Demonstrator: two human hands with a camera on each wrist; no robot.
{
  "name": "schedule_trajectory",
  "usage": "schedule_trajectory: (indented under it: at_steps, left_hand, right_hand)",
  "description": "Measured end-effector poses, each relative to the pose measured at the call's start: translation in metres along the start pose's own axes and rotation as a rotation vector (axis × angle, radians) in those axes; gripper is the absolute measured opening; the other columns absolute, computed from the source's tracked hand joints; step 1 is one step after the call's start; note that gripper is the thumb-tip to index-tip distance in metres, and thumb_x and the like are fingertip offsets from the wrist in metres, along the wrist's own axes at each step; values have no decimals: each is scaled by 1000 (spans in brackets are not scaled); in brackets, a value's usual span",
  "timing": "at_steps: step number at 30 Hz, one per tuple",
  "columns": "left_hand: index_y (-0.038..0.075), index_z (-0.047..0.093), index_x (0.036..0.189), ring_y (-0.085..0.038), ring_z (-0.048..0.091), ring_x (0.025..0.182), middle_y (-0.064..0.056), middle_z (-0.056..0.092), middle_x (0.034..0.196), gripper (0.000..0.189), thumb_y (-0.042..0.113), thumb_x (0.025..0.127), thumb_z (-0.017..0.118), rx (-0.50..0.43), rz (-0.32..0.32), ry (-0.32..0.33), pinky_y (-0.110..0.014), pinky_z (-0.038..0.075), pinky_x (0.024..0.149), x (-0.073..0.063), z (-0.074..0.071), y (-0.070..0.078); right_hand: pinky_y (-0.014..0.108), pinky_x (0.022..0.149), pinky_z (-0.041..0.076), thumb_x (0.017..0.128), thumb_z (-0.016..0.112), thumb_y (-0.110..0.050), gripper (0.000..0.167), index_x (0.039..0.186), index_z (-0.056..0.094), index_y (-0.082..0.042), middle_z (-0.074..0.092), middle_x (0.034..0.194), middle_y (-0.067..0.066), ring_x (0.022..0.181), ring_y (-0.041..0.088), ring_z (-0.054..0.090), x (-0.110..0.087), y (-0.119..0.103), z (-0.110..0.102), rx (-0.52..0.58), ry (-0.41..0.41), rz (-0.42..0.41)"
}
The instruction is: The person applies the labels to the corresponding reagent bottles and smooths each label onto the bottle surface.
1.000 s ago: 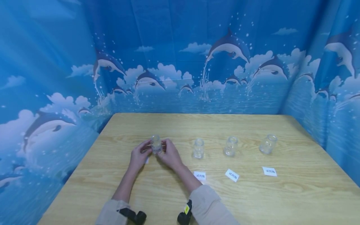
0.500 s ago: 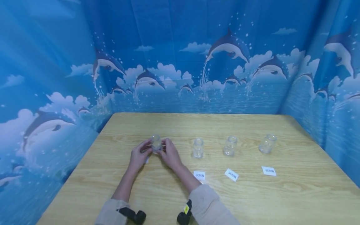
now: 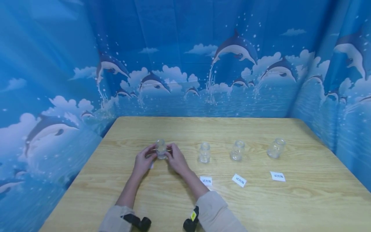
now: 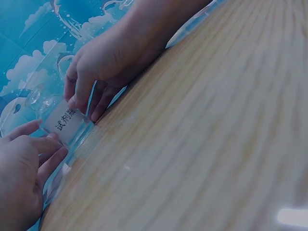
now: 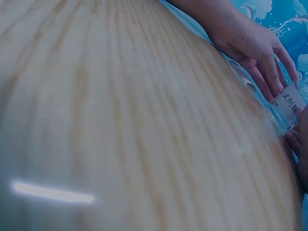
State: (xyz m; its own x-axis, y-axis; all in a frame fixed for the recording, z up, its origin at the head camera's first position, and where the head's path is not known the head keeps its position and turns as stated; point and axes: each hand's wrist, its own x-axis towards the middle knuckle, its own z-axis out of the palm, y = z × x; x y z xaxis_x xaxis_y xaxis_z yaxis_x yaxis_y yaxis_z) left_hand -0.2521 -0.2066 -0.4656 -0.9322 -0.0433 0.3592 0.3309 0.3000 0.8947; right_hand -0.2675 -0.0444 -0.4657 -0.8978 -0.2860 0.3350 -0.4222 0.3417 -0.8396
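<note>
With bent fingers of left hand (image 3: pixel 142 162) and right hand (image 3: pixel 177 161), grasps clear glass bottle (image 3: pixel 161 149) from both sides, over left part of tabletop (image 3: pixel 203 129). In head view, shows open wood from bottle back to far edge and across to left edge; to the right, leaves a gap before three other bottles (image 3: pixel 238 150), with three paper slips (image 3: pixel 239 180) nearer front. In left wrist view, shows fingertips touching opposite edges of white label (image 4: pixel 66 121) on bottle. In right wrist view, crops right hand at frame edge, beside broad open wood.
</note>
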Motion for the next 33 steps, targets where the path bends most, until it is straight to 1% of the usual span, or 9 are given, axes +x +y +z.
schedule_trajectory:
  at_steps: [5,8,13,16,21,24,27,31,33]
  left_hand:
    - [-9,52,120,-40,55,102,-27,54,118,45,-15,77,61,-11,-11,-6,-37,44,90,0,0,-1]
    - [-8,51,122,-40,55,103,-27,53,119,46,-16,77,61,-12,-16,-13,-35,45,89,0,0,-2]
    - [-7,50,123,-40,54,104,-27,53,119,49,-18,77,61,-29,-8,-21,-34,46,88,1,1,-4]
    - [-6,51,123,-39,55,102,-26,54,117,49,-17,76,61,7,8,-23,-36,47,87,1,1,-4]
    - [-2,50,125,-35,56,102,-21,56,118,51,-12,77,64,136,18,-17,-41,45,89,0,2,-2]
    - [-1,50,125,-34,53,104,-20,55,119,50,-11,78,63,155,46,29,-44,42,91,1,2,0]
    - [-3,50,123,-34,51,106,-20,54,117,48,-13,77,61,130,112,120,-45,40,92,3,3,4]
    - [-4,53,119,-30,51,106,-18,56,114,43,-14,78,61,90,213,250,-44,40,92,5,4,17]
    - [-6,54,116,-29,51,105,-18,57,113,41,-15,77,62,58,275,291,-44,40,91,6,7,28]
  right_hand:
    - [25,85,46,86,56,4,32,116,45,1,55,113,13,100,23,56,1,4,2,-48,-2,-29]
    - [24,85,46,86,56,5,34,117,45,1,55,113,14,100,23,57,0,4,3,-47,-1,-32]
    - [25,85,46,86,57,3,36,120,45,0,56,113,13,99,22,57,0,3,3,-14,6,4]
    - [26,84,47,85,56,4,38,121,45,1,56,113,13,99,21,57,0,2,3,11,14,26]
    - [27,85,46,79,54,9,42,120,45,3,54,113,13,100,22,55,1,2,2,48,55,57]
    - [27,86,45,78,53,10,43,119,46,2,54,113,12,101,23,54,2,0,0,87,91,78]
    - [26,86,45,78,51,12,41,118,47,3,55,111,14,101,24,54,2,-11,-7,134,112,63]
    - [34,87,46,80,49,16,34,113,47,11,56,106,24,98,33,55,-5,-49,-30,192,101,-57]
    - [39,86,47,81,49,17,28,109,48,13,57,101,26,95,36,56,-10,-72,-48,191,101,-142]
